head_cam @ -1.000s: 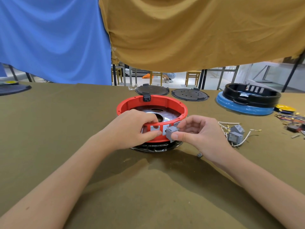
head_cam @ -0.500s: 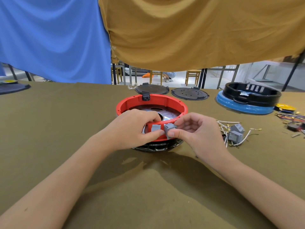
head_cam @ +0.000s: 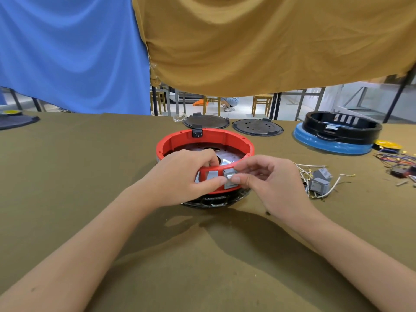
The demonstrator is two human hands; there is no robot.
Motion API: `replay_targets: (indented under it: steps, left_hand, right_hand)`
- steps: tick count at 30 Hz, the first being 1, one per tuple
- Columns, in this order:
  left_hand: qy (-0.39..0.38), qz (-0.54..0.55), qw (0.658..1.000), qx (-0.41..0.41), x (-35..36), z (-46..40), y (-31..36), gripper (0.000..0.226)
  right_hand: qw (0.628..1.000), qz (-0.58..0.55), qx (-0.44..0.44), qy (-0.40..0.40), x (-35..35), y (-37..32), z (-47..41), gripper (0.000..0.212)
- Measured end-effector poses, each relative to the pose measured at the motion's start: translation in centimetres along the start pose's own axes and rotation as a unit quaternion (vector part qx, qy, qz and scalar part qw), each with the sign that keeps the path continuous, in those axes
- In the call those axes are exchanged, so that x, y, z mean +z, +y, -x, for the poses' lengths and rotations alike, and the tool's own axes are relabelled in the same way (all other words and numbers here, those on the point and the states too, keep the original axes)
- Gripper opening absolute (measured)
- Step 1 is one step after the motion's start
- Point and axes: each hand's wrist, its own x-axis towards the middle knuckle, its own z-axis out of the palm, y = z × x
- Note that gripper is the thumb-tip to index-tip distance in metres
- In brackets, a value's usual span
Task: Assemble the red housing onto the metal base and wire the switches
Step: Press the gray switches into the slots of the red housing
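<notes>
The red housing (head_cam: 227, 140), a round ring with a black socket at its far side, sits on the shiny metal base (head_cam: 213, 200) in the middle of the table. My left hand (head_cam: 180, 176) grips the housing's near wall, fingers inside and thumb outside. My right hand (head_cam: 270, 183) pinches a grey switch (head_cam: 230, 179) against an opening in that near wall. Beside it an empty rectangular opening (head_cam: 211, 175) shows in the wall. Two more grey switches (head_cam: 320, 181) with white wires lie on the cloth to the right.
Two black round plates (head_cam: 257, 127) lie behind the housing. At the far right stands a black ring on a blue base (head_cam: 333, 145), with a bundle of coloured wires (head_cam: 398, 161) beside it. Blue and ochre cloths hang at the back.
My right hand has carried the grey switch left and up to the housing's near wall, turning its face toward me. My left hand has kept its grip on the housing.
</notes>
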Motion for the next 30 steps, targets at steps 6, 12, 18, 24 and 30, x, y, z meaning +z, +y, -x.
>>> replay_targets:
  steps: [6,12,18,24,30]
  left_hand:
    - [0.007,0.012,1.000,-0.008,0.2,0.1,0.2,0.020]
    - [0.008,0.017,1.000,-0.018,0.2,0.1,0.3,0.018]
    - [0.003,0.005,0.999,-0.034,0.3,0.2,0.5,0.023]
    - [-0.003,0.013,0.999,-0.039,0.2,0.1,0.5,0.023]
    - [-0.006,0.012,0.999,-0.041,0.1,0.2,0.4,0.023]
  right_hand:
    - [0.999,0.032,-0.028,-0.024,-0.7,0.3,-0.2,0.013]
    - [0.975,0.188,-0.108,-0.050,-1.3,0.2,-1.3,0.027]
    - [0.957,0.233,-0.118,-0.124,-1.4,0.2,-1.2,0.033]
    - [0.960,0.224,-0.110,-0.127,-1.4,0.1,-1.3,0.032]
    - [0.966,0.204,-0.101,-0.127,-1.4,0.1,-1.3,0.032]
